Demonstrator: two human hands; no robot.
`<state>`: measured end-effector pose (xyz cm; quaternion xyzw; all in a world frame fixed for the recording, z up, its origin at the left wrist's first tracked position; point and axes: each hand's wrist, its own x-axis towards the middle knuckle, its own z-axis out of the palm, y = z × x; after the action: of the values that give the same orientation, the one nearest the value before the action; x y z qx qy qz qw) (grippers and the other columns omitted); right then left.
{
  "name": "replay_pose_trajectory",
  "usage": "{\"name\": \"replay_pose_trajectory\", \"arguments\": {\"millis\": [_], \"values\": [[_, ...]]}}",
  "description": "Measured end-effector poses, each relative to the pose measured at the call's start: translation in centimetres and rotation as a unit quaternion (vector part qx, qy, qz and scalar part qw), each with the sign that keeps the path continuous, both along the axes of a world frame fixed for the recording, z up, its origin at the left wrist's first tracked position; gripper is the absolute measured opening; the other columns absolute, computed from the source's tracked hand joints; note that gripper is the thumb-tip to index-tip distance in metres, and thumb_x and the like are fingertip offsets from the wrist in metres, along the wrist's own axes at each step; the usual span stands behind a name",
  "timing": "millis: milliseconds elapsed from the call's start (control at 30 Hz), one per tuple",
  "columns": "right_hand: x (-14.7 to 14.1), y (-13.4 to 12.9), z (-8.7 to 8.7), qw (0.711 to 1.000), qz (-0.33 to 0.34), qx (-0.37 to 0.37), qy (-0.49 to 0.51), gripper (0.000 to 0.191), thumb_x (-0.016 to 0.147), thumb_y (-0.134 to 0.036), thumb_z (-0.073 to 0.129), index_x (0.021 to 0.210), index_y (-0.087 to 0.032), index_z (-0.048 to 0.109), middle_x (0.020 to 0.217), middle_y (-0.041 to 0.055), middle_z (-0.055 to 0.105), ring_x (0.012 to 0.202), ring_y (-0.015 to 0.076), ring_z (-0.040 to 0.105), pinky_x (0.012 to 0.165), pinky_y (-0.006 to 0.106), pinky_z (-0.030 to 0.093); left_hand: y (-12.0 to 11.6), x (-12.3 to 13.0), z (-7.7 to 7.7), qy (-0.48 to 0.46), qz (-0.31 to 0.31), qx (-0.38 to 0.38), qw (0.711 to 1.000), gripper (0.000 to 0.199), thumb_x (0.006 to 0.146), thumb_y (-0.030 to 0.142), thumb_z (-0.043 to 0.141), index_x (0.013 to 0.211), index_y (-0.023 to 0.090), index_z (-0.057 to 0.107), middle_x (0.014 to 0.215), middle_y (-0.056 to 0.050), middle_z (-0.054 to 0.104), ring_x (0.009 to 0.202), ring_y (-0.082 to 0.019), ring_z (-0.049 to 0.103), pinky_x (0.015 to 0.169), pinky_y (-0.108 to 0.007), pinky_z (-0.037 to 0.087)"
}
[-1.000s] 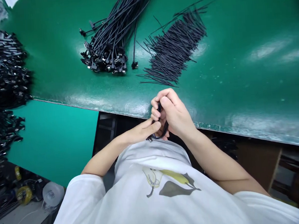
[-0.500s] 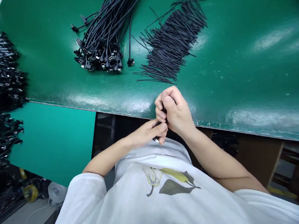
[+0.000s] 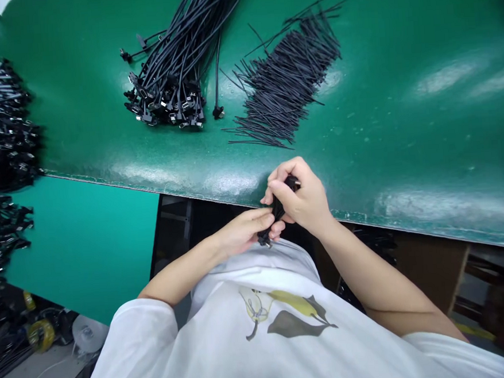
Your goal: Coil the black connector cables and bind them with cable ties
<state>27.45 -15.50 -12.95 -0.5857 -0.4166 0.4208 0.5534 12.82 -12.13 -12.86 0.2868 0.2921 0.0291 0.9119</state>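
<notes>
The glossy green worktop (image 3: 402,115) spreads across the view, with a lighter green panel (image 3: 87,241) lower down at the left. A dense heap of dark cables (image 3: 1,126) sits at the far left. On the worktop lie a sheaf of long black cables (image 3: 189,38), connectors toward the person, and right of it a loose pile of short, thin black strips (image 3: 289,77). One cable end (image 3: 218,112) lies between them, just beside the sheaf.

The right hand (image 3: 307,199) and left hand (image 3: 244,230) meet just off the worktop's near edge, in front of the white shirt (image 3: 228,340). Between them is a folded black cable (image 3: 278,209), slanting from the right fingers down to the left ones. The right fingers are curled round its upper part; the left thumb and fingers pinch the lower part. The step in hand looks like gathering and firming the folds; the next move calls for a steady left pinch, so the folds do not spring open, while the right fingers adjust.

Against the frame half a second earlier, more of the cable shows between the hands, and its upper end (image 3: 293,181) is now exposed by the right thumb. Smallest of all, a metallic tip (image 3: 268,244) glints below the left fingers
</notes>
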Motion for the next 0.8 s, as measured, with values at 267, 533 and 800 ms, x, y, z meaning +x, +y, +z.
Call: {"name": "replay_pose_trajectory", "arguments": {"millis": [267,533,800], "values": [[4.0,-0.7,-0.8,0.996,0.043,-0.004,-0.077,0.026,0.088,-0.045,0.063,0.094,-0.023,0.051,0.088,0.0018,0.061,0.072,0.0153,0.062,0.067,0.031,0.052,0.5,-1.6,0.5,0.063,0.0,0.186,0.98,0.049,0.084,0.063,0.061,0.084,0.014,0.059,0.062,0.004,0.046,0.058,-0.008,0.042,0.059,-0.025,0.033],[8.3,3.5,-2.6,0.858,0.002,-0.096,-0.504,0.007,0.085,-0.025,0.059,0.08,-0.02,0.058,0.083,0.0057,0.058,0.07,0.0181,0.052,0.064,0.032,0.038,2.1,-1.8,0.6,0.047,0.168,0.096,0.98,0.041,0.077,0.05,0.076,0.088,0.012,0.063,0.06,0.006,0.041,0.055,-0.005,0.035,0.055,-0.023,0.03],[4.9,-1.2,-0.2,0.957,0.136,-0.063,-0.25,0.01,0.091,-0.032,0.059,0.093,-0.022,0.058,0.078,0.001,0.066,0.066,0.0153,0.062,0.061,0.028,0.045,2.2,-1.2,1.0,-0.009,0.126,0.041,0.991,0.066,0.076,0.048,0.078,0.128,0.016,0.053,0.059,0.009,0.042,0.051,-0.006,0.034,0.053,-0.021,0.028]]}}
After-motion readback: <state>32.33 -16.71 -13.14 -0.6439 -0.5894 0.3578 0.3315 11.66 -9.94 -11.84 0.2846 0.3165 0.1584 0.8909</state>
